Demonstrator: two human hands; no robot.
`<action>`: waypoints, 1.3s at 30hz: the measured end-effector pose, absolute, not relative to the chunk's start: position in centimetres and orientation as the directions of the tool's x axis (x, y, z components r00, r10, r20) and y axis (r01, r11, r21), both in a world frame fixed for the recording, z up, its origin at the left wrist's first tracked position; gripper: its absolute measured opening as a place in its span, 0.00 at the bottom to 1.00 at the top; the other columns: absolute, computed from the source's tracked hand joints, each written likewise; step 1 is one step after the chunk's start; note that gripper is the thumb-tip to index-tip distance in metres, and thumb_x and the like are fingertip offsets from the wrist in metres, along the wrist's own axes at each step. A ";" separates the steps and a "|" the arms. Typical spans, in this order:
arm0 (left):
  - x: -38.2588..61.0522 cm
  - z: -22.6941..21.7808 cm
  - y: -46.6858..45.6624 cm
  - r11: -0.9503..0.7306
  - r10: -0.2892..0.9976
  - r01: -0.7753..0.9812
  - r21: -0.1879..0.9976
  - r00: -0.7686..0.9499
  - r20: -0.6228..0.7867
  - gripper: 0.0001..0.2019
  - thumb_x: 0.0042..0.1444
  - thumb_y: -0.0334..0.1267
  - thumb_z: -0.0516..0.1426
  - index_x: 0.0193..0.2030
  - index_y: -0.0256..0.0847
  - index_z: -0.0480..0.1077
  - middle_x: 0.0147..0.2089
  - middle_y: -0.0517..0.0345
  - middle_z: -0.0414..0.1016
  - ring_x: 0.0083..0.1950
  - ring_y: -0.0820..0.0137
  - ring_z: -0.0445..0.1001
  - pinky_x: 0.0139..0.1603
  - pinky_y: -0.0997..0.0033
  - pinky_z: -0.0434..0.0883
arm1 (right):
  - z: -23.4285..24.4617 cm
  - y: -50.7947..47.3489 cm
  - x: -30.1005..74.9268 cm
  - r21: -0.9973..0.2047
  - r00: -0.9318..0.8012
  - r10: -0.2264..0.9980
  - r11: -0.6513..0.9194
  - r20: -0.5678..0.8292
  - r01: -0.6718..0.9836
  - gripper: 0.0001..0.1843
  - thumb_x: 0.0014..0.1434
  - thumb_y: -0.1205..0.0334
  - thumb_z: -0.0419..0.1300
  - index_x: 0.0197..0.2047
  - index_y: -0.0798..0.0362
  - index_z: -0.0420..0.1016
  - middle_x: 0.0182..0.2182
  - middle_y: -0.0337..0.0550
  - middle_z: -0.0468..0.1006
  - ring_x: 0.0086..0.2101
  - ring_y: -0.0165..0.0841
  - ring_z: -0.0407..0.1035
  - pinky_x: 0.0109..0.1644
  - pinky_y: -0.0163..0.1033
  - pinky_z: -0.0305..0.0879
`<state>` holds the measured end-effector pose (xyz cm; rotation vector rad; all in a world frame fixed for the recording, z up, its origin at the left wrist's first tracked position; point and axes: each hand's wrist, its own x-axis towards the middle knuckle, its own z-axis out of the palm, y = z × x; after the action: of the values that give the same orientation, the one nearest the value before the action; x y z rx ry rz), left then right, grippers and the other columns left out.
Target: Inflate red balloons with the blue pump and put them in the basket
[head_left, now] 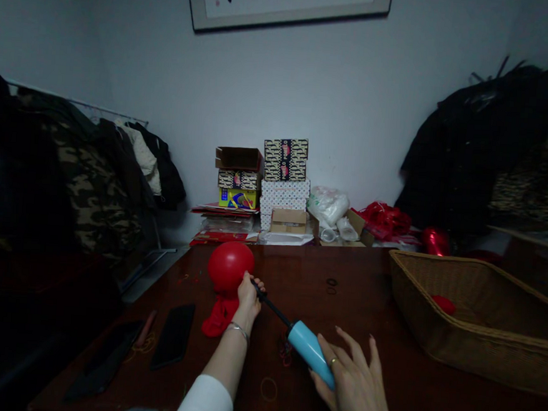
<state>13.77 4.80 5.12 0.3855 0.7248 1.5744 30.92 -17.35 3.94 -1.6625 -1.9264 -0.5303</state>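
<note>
Our left hand (250,293) is closed around the spot where the glossy round red balloon (230,265) meets the black shaft of a light-blue cylindrical pump (308,346); the neck itself is hidden by our fingers. If that pinch slackens, we judge the neck could slide off the tip and let the air escape. Our right hand (356,377) lies against the pump's near end, some fingers spread and lifted clear of the barrel, and we cannot tell how firmly it holds. Pushing with so loose a hold might make the barrel swing sideways and drag the tip out of line, and too much air could burst the thin skin. Just below the balloon, limp red material (220,317) could get caught under it. Beneath the pump, a tangle of small bands (285,351) could catch on the barrel. Nearer us, a thin tan rubber band (270,379) lies flat on the dark reddish-brown polished table (355,317). Farther right, the woven brown wicker basket (460,362) has rough strands that might scratch a balloon brushing against it.
</note>
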 end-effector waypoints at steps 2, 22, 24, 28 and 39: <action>14.1 5.2 4.4 0.000 0.975 -0.756 0.655 -0.147 -0.170 0.13 0.59 0.43 0.53 0.27 0.40 0.57 0.18 0.67 0.57 0.16 0.79 0.59 0.16 0.81 0.55 | 4.4 -16.8 30.2 -0.081 -0.069 0.791 0.149 0.608 0.985 0.25 0.53 0.56 0.60 0.55 0.48 0.67 0.42 0.43 0.79 0.54 0.47 0.61 0.62 0.66 0.29; 15.6 4.2 3.2 0.032 0.975 -0.733 0.679 -0.128 -0.184 0.17 0.57 0.51 0.54 0.27 0.40 0.57 0.18 0.67 0.58 0.16 0.79 0.58 0.16 0.80 0.55 | 5.1 -13.6 27.0 -0.235 0.029 0.862 0.106 0.507 0.966 0.25 0.53 0.57 0.60 0.55 0.50 0.67 0.42 0.44 0.78 0.55 0.46 0.60 0.63 0.64 0.26; 15.3 4.3 3.5 0.031 0.975 -0.736 0.676 -0.127 -0.183 0.16 0.59 0.49 0.51 0.28 0.40 0.57 0.18 0.66 0.58 0.16 0.78 0.58 0.16 0.80 0.55 | 4.9 -14.2 27.5 -0.229 0.023 0.853 0.114 0.521 0.967 0.25 0.53 0.57 0.61 0.55 0.50 0.68 0.42 0.42 0.79 0.54 0.46 0.61 0.63 0.64 0.28; 14.4 4.6 4.1 0.013 0.976 -0.740 0.673 -0.138 -0.170 0.15 0.61 0.48 0.50 0.28 0.40 0.57 0.18 0.66 0.58 0.16 0.77 0.59 0.16 0.79 0.55 | 4.0 -15.7 29.2 -0.152 -0.040 0.819 0.154 0.572 0.976 0.27 0.54 0.54 0.60 0.56 0.49 0.66 0.42 0.42 0.79 0.54 0.46 0.62 0.62 0.65 0.31; 14.2 5.2 4.0 0.009 0.981 -0.803 0.596 -0.107 -0.159 0.15 0.62 0.47 0.48 0.28 0.40 0.59 0.19 0.63 0.59 0.17 0.77 0.59 0.17 0.79 0.56 | 2.7 -17.4 31.5 -0.085 -0.062 0.788 0.144 0.612 0.986 0.26 0.54 0.50 0.58 0.56 0.47 0.66 0.41 0.43 0.79 0.52 0.47 0.63 0.60 0.66 0.36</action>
<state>14.23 3.98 5.16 0.3533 0.6515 1.5597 31.47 -17.39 2.72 -1.6922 -1.8999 -0.4895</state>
